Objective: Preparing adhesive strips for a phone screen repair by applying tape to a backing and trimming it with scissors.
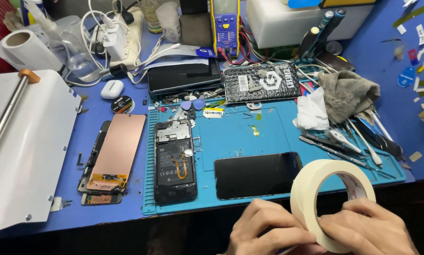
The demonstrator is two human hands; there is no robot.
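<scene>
Both hands — left hand (268,231), right hand (368,229) — on masking tape roll (311,189)

Both wrists (268,250) cropped — tape end (311,238) perhaps hidden.

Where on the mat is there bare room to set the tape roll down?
Bare blue mat lies between the opened phone, the black screen panel and the white cloth. The tool pile on the right is crowded.
</scene>
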